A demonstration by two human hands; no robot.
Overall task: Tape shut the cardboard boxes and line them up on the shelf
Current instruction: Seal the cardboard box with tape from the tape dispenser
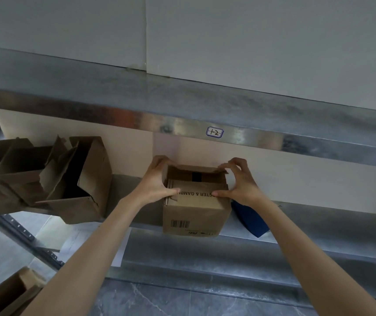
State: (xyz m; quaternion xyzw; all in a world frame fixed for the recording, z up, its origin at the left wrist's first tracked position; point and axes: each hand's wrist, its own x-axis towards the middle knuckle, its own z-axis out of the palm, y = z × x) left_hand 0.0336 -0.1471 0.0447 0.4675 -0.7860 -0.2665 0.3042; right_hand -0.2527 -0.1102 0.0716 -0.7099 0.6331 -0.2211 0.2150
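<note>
A small cardboard box (196,210) stands at the front edge of the metal shelf (319,222), with a barcode on its near side and upside-down print on its top flap. A dark strip shows in the gap between its top flaps. My left hand (157,181) grips the box's left top edge, fingers curled over the far corner and thumb on the near flap. On the other side, my right hand (239,181) holds the right top edge the same way, fingertips on the far flap.
Several open cardboard boxes (45,176) with raised flaps stand on the shelf to the left. A dark blue object (253,220) lies right of the small box. An upper shelf rail with a label (215,132) runs overhead. Another open box (7,293) sits at bottom left.
</note>
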